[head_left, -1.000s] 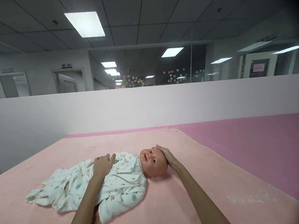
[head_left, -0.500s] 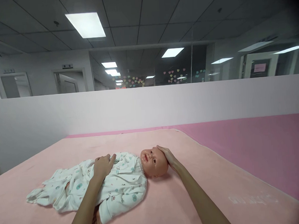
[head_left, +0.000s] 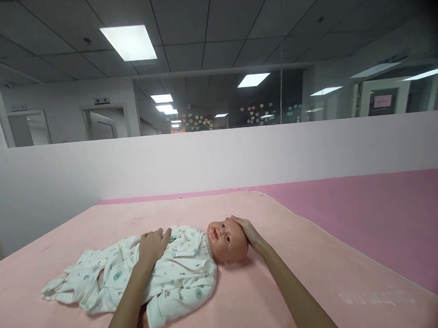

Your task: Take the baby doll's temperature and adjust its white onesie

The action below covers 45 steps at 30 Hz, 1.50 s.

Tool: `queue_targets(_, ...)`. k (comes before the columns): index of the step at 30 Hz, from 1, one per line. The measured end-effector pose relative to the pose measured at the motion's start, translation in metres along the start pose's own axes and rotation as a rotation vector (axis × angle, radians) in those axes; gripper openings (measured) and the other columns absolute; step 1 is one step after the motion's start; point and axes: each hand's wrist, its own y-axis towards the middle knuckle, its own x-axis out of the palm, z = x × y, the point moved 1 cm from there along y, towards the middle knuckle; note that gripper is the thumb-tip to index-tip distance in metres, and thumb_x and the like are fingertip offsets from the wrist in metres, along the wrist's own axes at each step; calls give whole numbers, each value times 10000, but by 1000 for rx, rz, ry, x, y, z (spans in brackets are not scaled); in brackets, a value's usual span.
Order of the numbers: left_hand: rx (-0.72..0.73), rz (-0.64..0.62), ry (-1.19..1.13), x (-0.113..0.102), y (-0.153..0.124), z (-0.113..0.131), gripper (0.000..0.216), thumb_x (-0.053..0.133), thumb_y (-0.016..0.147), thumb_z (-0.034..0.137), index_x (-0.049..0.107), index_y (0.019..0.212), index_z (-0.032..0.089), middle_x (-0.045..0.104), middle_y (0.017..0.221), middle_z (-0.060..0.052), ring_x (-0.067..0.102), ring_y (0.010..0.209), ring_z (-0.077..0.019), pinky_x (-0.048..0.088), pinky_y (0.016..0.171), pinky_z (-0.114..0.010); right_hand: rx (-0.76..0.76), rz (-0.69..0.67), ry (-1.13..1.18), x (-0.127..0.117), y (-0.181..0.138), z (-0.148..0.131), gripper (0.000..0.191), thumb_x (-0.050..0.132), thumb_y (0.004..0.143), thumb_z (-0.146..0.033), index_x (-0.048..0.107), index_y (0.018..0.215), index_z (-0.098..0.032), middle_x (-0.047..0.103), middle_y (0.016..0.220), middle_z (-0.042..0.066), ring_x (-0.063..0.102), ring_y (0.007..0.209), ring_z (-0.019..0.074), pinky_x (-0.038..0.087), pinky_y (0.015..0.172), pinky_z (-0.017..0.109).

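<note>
1. I see a baby doll (head_left: 195, 257) lying on its back across the pale pink blanket (head_left: 257, 300).
2. Its bare head (head_left: 228, 241) points right, face turned up.
3. It wears a white onesie (head_left: 187, 284) with small teal prints, and the limp legs trail left.

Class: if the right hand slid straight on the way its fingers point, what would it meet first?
The doll's head: the right hand rests against its crown, fingers pointing across it towards the face.
</note>
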Motion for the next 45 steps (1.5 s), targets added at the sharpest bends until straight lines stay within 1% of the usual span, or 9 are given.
queue_targets(6, -9, 4, -27, -3, -1, 2, 347, 256, 856, 243, 457, 1137, 277, 583, 945, -76, 553, 836, -220, 317, 759, -362, -51, 75, -6, -4, 3, 3, 371, 609, 633, -472, 652, 790, -138, 666, 809, 30, 586, 804, 193, 424, 760, 287)
queue_targets(12, -35, 10, -92, -6, -2, 3, 346, 263, 855, 254, 485, 1121, 245, 590, 932, -86, 552, 833, -220, 309, 790, -372, -32, 0, 8, -2, 4, 5, 365, 598, 634, -486, 656, 750, -145, 667, 801, 46, 588, 809, 202, 424, 765, 292)
queue_targets(18, -3, 38, -38, -4, -3, 2, 350, 254, 854, 243, 473, 1126, 266, 591, 934, -78, 561, 827, -229, 324, 766, -374, -98, 151, 11, -7, 9, 5, 361, 635, 617, -458, 654, 816, -157, 658, 878, 33, 553, 890, 191, 402, 794, 279)
queue_targets(20, -3, 44, -26, -4, -3, 2, 352, 240, 860, 252, 470, 1126, 271, 593, 934, -74, 562, 823, -226, 327, 763, -372, -96, 116, 16, -7, 8, 6, 353, 627, 627, -460, 655, 806, -158, 658, 862, 32, 560, 871, 189, 404, 793, 282)
queue_targets(25, 6, 47, -5, -2, -2, 1, 358, 239, 855, 234, 461, 1135, 264, 591, 929, -75, 561, 818, -222, 331, 757, -369, -27, -58, 15, -3, 4, 9, 392, 574, 661, -500, 656, 787, -138, 664, 805, 56, 587, 806, 207, 424, 775, 311)
queue_targets(31, 9, 47, 9, -1, -2, 1, 354, 255, 848, 225, 448, 1141, 278, 584, 932, -76, 560, 815, -227, 330, 742, -372, -47, 49, -14, -2, 2, 2, 394, 590, 654, -491, 653, 818, -139, 668, 837, 41, 586, 845, 206, 416, 804, 299)
queue_targets(36, 5, 41, -16, -5, -4, 3, 346, 248, 854, 226, 463, 1122, 262, 585, 931, -83, 559, 823, -233, 325, 755, -380, 4, -46, 2, -2, 1, 3, 415, 547, 685, -525, 651, 796, -139, 672, 833, 55, 597, 831, 215, 419, 804, 319)
queue_targets(42, -12, 12, -48, -7, -4, 3, 353, 268, 847, 217, 468, 1136, 256, 584, 942, -91, 556, 839, -238, 318, 774, -381, -42, 146, 7, -5, 3, 1, 395, 614, 631, -494, 663, 822, -151, 661, 921, 53, 565, 939, 220, 398, 846, 309)
queue_targets(45, -3, 13, -14, -6, -4, 2, 382, 274, 832, 188, 454, 1164, 247, 577, 959, -103, 552, 839, -239, 321, 761, -374, -39, 144, 3, -5, 2, -1, 396, 612, 635, -493, 665, 823, -149, 664, 914, 56, 572, 921, 218, 400, 841, 316)
